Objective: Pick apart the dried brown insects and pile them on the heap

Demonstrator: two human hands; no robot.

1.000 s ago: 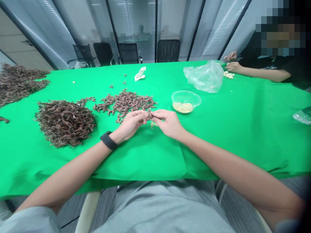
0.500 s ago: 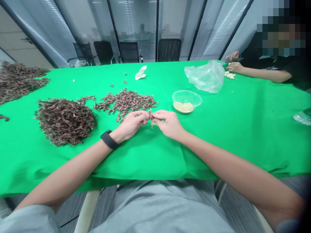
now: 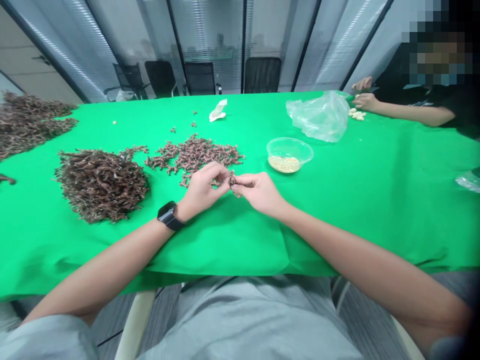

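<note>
A small brown piece (image 3: 232, 179) is being pinched in the grip of both the left hand (image 3: 206, 186) and the right hand (image 3: 261, 193), over the green worktop (image 3: 232, 240), near a loose brown pile (image 3: 200, 151).

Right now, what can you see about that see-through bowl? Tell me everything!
The see-through bowl is round and looks like thin plastic, with an open top wider than its bottom. It stands upright on the green cloth, just beyond the right hand; no hand touches it. Small pale bits cover its bottom, too tiny to tell what they are.
</note>
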